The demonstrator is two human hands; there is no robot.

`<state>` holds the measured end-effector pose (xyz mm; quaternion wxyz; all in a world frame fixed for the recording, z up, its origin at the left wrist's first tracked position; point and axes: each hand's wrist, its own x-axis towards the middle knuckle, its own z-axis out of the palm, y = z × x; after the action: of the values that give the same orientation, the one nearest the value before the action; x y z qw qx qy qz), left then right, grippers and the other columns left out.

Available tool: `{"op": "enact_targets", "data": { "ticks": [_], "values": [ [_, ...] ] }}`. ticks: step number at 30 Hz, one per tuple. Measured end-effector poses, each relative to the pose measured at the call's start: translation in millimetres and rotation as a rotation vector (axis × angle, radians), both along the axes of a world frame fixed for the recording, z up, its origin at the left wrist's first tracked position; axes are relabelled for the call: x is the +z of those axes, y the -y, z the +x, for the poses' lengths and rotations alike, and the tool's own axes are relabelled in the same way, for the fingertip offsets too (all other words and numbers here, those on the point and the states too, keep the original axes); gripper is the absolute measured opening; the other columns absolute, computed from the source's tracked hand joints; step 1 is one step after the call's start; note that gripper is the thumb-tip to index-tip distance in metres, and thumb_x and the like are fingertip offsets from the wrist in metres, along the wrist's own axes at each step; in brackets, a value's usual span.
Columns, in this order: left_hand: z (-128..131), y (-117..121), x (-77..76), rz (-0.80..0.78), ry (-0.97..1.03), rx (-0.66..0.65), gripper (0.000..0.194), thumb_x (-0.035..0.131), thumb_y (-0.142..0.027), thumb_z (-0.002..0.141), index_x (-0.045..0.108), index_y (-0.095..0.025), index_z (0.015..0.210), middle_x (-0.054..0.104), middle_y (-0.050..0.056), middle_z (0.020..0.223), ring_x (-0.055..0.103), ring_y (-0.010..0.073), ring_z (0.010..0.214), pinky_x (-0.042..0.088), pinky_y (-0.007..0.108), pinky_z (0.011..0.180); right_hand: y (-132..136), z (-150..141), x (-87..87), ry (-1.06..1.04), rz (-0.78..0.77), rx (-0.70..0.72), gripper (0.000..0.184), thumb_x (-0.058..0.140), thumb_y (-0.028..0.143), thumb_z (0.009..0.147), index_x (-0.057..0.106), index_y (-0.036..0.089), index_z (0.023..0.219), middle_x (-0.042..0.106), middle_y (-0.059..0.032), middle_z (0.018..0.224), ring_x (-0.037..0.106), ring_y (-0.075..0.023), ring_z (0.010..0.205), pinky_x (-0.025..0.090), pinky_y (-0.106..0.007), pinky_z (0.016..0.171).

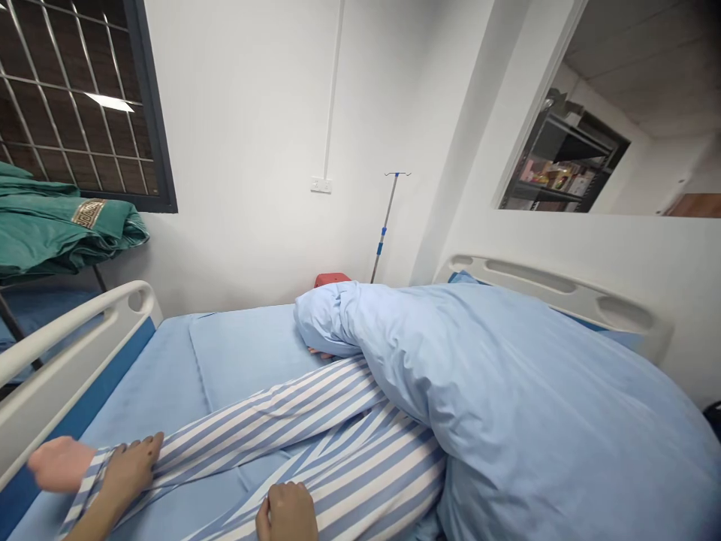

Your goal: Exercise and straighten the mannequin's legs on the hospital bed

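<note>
Blue-and-white striped trousers [270, 406] cover the legs of a figure lying on the bed; whether it is a person or a manikin I cannot tell. My left hand [131, 467] is closed over one trouser leg near the ankle, just above a bare foot [61, 464]. Lower in the view, my right hand [288, 512] has its fingers curled onto the striped cloth of the other leg; the fingertips are hidden. A light blue quilt [496, 391] lies bunched over the figure's upper part. From under its edge a bit of a hand [320, 353] shows.
The bed's footboard [107, 315] stands at the left and its headboard [563, 289] at the right. Behind the bed are an IV pole [384, 229] and a red object [332, 279]. Folded green cloth [61, 222] lies under the barred window at far left.
</note>
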<state>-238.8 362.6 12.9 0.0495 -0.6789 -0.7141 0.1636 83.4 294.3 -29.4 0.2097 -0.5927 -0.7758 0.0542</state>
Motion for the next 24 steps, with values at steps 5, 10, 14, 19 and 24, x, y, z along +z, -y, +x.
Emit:
{"op": "enact_targets", "data": {
  "ticks": [5,10,14,19,24],
  "values": [
    [-1,0,6.5,-0.014,0.046,0.015,0.056,0.036,-0.005,0.07,0.053,-0.016,0.122,0.062,0.015,0.115,0.058,0.0302,0.102,0.039,0.046,0.082,-2,-3,-5.1,-0.011,0.039,-0.037,0.011,0.052,0.018,0.07,0.062,0.017,0.071,0.062,-0.0081,0.07,0.057,-0.0248,0.071,0.04,-0.038,0.071],
    [7,17,46.4,-0.042,0.09,0.015,0.053,0.038,-0.007,0.068,0.055,-0.017,0.117,0.065,0.014,0.11,0.059,0.0305,0.099,0.039,0.045,0.082,3,0,14.0,-0.017,0.045,-0.02,0.013,0.048,0.014,0.074,0.061,0.018,0.071,0.061,-0.0069,0.07,0.057,-0.0229,0.072,0.038,-0.035,0.071],
    [15,41,65.7,-0.03,0.069,0.03,0.049,0.043,-0.01,0.065,0.057,-0.018,0.111,0.066,0.013,0.105,0.059,0.0313,0.098,0.04,0.044,0.08,7,3,26.6,-0.025,0.034,0.003,0.015,0.046,0.012,0.076,0.06,0.018,0.073,0.062,-0.0065,0.072,0.057,-0.0219,0.074,0.036,-0.033,0.07],
    [26,69,32.1,-0.059,0.093,0.106,0.057,0.04,-0.007,0.068,0.052,-0.02,0.123,0.065,0.013,0.111,0.06,0.0281,0.101,0.04,0.044,0.085,11,4,30.3,-0.018,0.03,0.002,0.018,0.044,0.012,0.078,0.061,0.017,0.074,0.062,-0.0068,0.074,0.058,-0.0223,0.075,0.036,-0.033,0.071],
    [36,84,2.8,-0.038,0.05,0.114,0.066,0.035,0.0,0.067,0.047,-0.017,0.13,0.059,0.012,0.123,0.056,0.0254,0.108,0.039,0.043,0.089,10,3,29.6,-0.009,0.022,-0.019,0.017,0.046,0.012,0.077,0.062,0.017,0.076,0.063,-0.0076,0.076,0.058,-0.0232,0.077,0.037,-0.033,0.072]
  ]
}}
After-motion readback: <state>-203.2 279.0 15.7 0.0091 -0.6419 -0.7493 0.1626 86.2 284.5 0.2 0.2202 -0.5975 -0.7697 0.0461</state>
